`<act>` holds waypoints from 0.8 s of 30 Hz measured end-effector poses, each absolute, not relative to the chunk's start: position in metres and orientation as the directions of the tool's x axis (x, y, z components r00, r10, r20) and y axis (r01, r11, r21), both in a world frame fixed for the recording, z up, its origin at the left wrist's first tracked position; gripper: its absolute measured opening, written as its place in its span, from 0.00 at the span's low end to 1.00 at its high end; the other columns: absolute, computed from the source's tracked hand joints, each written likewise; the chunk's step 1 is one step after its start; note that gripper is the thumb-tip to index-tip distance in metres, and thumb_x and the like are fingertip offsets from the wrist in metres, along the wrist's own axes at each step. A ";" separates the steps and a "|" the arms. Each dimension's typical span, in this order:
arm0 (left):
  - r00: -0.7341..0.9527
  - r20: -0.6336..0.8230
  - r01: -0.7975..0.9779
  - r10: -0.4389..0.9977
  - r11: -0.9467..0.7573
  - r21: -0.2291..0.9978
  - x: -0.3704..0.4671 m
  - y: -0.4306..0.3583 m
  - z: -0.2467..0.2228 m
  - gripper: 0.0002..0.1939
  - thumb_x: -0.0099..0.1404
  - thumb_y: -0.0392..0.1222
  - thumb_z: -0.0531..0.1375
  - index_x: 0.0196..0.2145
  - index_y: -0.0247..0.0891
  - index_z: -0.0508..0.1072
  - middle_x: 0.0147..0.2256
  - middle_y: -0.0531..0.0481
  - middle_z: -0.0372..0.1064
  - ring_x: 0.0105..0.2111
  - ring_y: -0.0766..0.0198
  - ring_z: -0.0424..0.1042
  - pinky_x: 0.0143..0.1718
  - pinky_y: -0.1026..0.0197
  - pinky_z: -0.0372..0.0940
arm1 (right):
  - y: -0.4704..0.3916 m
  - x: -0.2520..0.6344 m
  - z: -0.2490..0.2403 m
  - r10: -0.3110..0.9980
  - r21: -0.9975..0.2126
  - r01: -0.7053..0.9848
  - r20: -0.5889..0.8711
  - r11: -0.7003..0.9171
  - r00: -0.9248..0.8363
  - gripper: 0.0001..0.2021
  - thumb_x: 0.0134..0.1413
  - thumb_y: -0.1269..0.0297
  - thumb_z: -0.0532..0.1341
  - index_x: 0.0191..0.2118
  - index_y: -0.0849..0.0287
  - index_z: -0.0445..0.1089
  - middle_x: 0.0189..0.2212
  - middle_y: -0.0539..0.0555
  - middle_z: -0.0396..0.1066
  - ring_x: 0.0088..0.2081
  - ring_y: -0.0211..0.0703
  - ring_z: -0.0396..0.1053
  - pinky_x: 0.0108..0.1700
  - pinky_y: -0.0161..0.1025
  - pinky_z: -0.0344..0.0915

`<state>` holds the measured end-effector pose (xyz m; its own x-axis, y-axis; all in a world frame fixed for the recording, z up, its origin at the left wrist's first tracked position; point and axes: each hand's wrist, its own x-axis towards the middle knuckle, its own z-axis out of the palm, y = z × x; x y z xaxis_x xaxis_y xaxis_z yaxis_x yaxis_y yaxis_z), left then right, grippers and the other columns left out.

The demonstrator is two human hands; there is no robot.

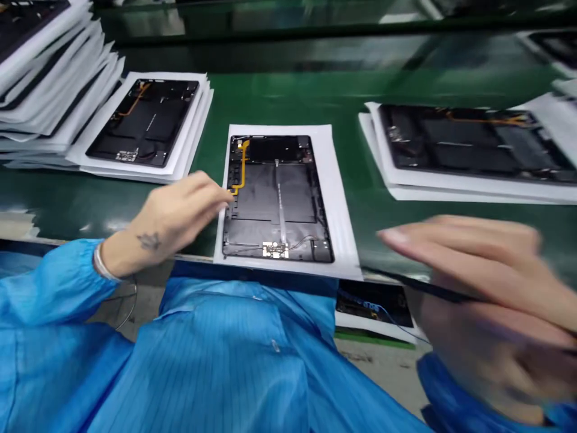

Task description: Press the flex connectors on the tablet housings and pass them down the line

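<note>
The left hand [174, 210], grip unclear, is sitting at the open device's [259, 192] left edge; the right hand [500, 264] is grasping a dark tool [419, 283].

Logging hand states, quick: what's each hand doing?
Left hand: at the device, whether gripping cannot be told.
Right hand: closed, holding a thin dark tool.

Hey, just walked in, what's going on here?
A person in blue has an open device on paper in front. The left hand is at its left edge, by the yellow cable; contact is unclear. The blurred right hand holds a thin black tool off to the right. More open devices lie on both sides.
</note>
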<state>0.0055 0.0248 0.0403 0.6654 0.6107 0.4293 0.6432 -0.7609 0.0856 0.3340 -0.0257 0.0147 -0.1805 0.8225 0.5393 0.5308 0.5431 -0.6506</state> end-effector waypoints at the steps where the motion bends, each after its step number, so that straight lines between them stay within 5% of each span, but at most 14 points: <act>1: 0.624 0.425 0.678 0.656 -0.724 0.123 -0.001 0.027 0.043 0.10 0.76 0.39 0.52 0.44 0.38 0.73 0.39 0.48 0.73 0.37 0.64 0.74 0.38 0.62 0.67 | -0.028 0.331 0.012 0.769 -0.596 0.526 0.609 0.607 -0.197 0.25 0.66 0.38 0.48 0.49 0.38 0.79 0.34 0.55 0.77 0.40 0.54 0.72 0.39 0.53 0.62; 3: 0.637 0.361 0.668 0.681 -0.722 0.181 -0.010 0.028 0.043 0.09 0.76 0.38 0.53 0.42 0.39 0.73 0.37 0.49 0.73 0.35 0.64 0.73 0.37 0.63 0.67 | -0.031 0.315 0.006 0.693 -0.560 0.438 0.677 0.703 -0.247 0.25 0.68 0.41 0.45 0.51 0.38 0.78 0.25 0.53 0.73 0.29 0.48 0.70 0.33 0.51 0.62; 5: 0.709 0.287 0.606 0.645 -0.764 0.221 -0.013 0.024 0.038 0.09 0.76 0.39 0.53 0.41 0.39 0.73 0.37 0.49 0.72 0.35 0.65 0.73 0.36 0.64 0.67 | -0.031 0.290 0.001 0.756 -0.709 0.264 0.626 0.654 -0.190 0.23 0.69 0.43 0.47 0.48 0.39 0.79 0.21 0.51 0.69 0.24 0.44 0.67 0.29 0.49 0.63; 8: 0.782 0.241 0.537 0.575 -0.817 0.209 -0.009 0.012 0.027 0.13 0.77 0.44 0.51 0.40 0.38 0.73 0.37 0.47 0.72 0.35 0.65 0.72 0.37 0.65 0.67 | -0.031 0.257 -0.003 0.809 -0.785 0.199 0.583 0.586 -0.081 0.21 0.70 0.46 0.49 0.41 0.44 0.80 0.25 0.51 0.73 0.26 0.44 0.70 0.32 0.49 0.66; 11: 0.810 0.252 0.530 0.529 -0.845 0.071 -0.005 0.001 0.017 0.17 0.77 0.50 0.50 0.39 0.37 0.72 0.35 0.46 0.71 0.34 0.62 0.69 0.34 0.62 0.65 | -0.025 0.240 -0.004 0.796 -0.762 0.233 0.590 0.604 -0.132 0.23 0.70 0.47 0.49 0.39 0.48 0.79 0.30 0.53 0.74 0.34 0.47 0.73 0.39 0.51 0.69; 14: 0.820 0.258 0.529 0.511 -0.849 -0.002 -0.002 -0.005 0.012 0.13 0.77 0.42 0.51 0.37 0.37 0.72 0.32 0.48 0.70 0.30 0.63 0.66 0.32 0.61 0.62 | -0.016 0.231 -0.006 0.763 -0.745 0.167 0.620 0.645 -0.183 0.20 0.72 0.53 0.49 0.44 0.53 0.76 0.34 0.54 0.74 0.41 0.48 0.73 0.45 0.50 0.69; 16: 0.799 0.249 0.543 0.547 -0.835 0.089 -0.001 -0.006 0.012 0.11 0.77 0.37 0.50 0.38 0.36 0.71 0.31 0.50 0.69 0.29 0.64 0.66 0.32 0.62 0.62 | -0.010 0.224 -0.008 0.736 -0.732 0.128 0.626 0.669 -0.258 0.17 0.73 0.56 0.49 0.47 0.56 0.74 0.33 0.54 0.73 0.38 0.45 0.72 0.42 0.45 0.68; 20: 0.680 0.249 0.586 0.690 -0.715 0.381 0.001 -0.004 0.015 0.07 0.76 0.38 0.54 0.39 0.36 0.69 0.33 0.51 0.70 0.32 0.68 0.70 0.35 0.66 0.64 | -0.004 0.213 -0.014 0.718 -0.620 0.370 0.539 0.692 -0.440 0.11 0.71 0.66 0.53 0.41 0.59 0.72 0.33 0.54 0.72 0.35 0.42 0.66 0.38 0.42 0.62; 24: 0.657 0.311 0.600 0.686 -0.727 0.335 0.003 -0.001 0.013 0.06 0.76 0.36 0.54 0.40 0.36 0.69 0.35 0.50 0.72 0.34 0.65 0.71 0.38 0.65 0.66 | -0.002 0.211 -0.020 0.689 -0.521 0.454 0.499 0.723 -0.525 0.09 0.67 0.73 0.55 0.36 0.58 0.70 0.33 0.54 0.71 0.35 0.44 0.62 0.37 0.43 0.57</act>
<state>0.0030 -0.0012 0.0127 0.6574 0.6863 0.3112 0.5999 -0.7265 0.3350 0.2114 -0.0017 -0.0200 -0.5250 0.6891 0.4994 0.4540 0.7231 -0.5205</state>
